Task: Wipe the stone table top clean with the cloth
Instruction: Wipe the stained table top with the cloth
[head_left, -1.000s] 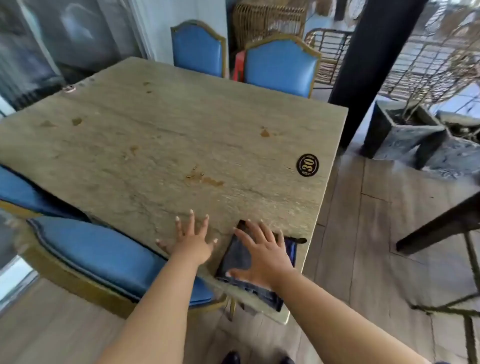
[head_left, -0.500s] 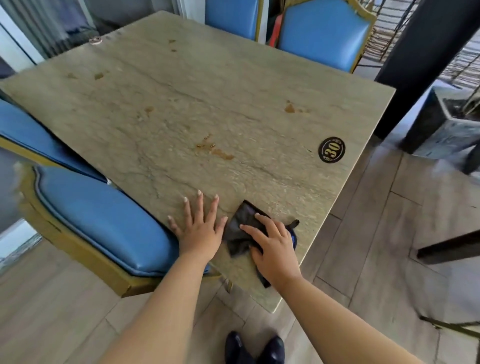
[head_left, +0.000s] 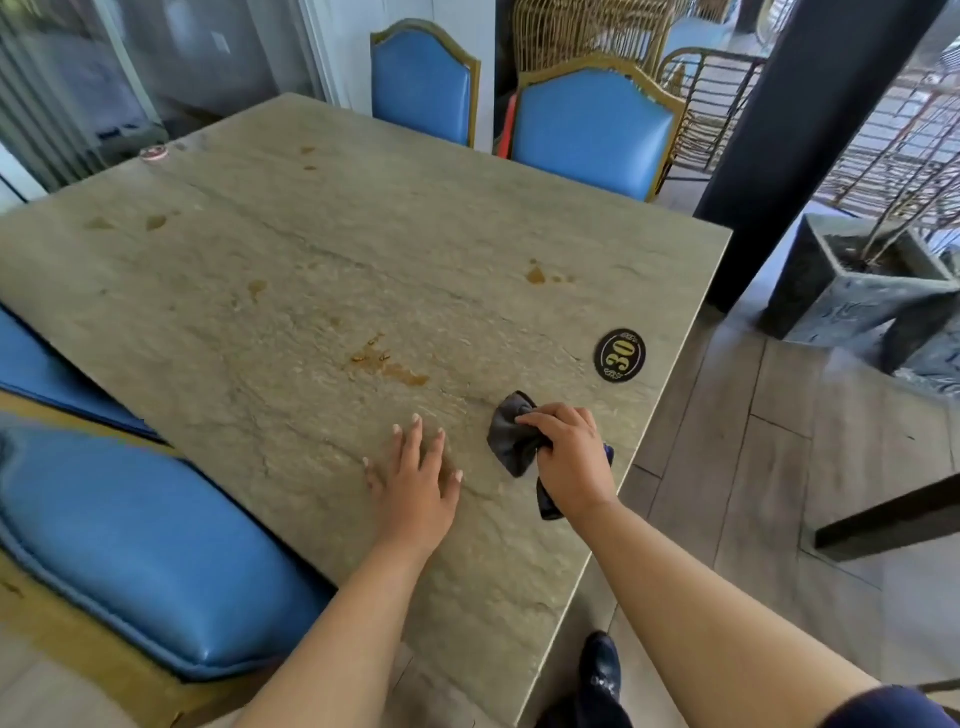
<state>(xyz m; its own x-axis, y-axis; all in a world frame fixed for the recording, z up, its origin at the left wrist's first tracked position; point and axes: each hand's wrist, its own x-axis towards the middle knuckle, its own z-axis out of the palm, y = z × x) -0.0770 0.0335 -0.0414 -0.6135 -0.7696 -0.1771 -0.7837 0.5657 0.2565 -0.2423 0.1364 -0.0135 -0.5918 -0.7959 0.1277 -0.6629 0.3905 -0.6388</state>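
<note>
A greenish stone table top (head_left: 322, 270) fills the middle of the view. Brown stains mark it: a smear (head_left: 389, 364) near the centre, a spot (head_left: 535, 275) further right and smaller ones at the far left. My right hand (head_left: 569, 457) is closed around a bunched dark cloth (head_left: 511, 434), which rests on the stone near the right edge, just below a black round "30" badge (head_left: 620, 355). My left hand (head_left: 415, 480) lies flat on the stone with fingers spread, to the left of the cloth and holding nothing.
Blue padded chairs stand around the table: one (head_left: 145, 556) at the near left and two (head_left: 592, 124) at the far side. A dark pillar (head_left: 795, 130) and a stone planter (head_left: 857, 291) stand on the right. My shoe (head_left: 600, 670) is on the wooden floor.
My right hand has gathered the flat cloth into a bunch and moved it further onto the table, toward the badge. My left hand has slid forward from the near edge.
</note>
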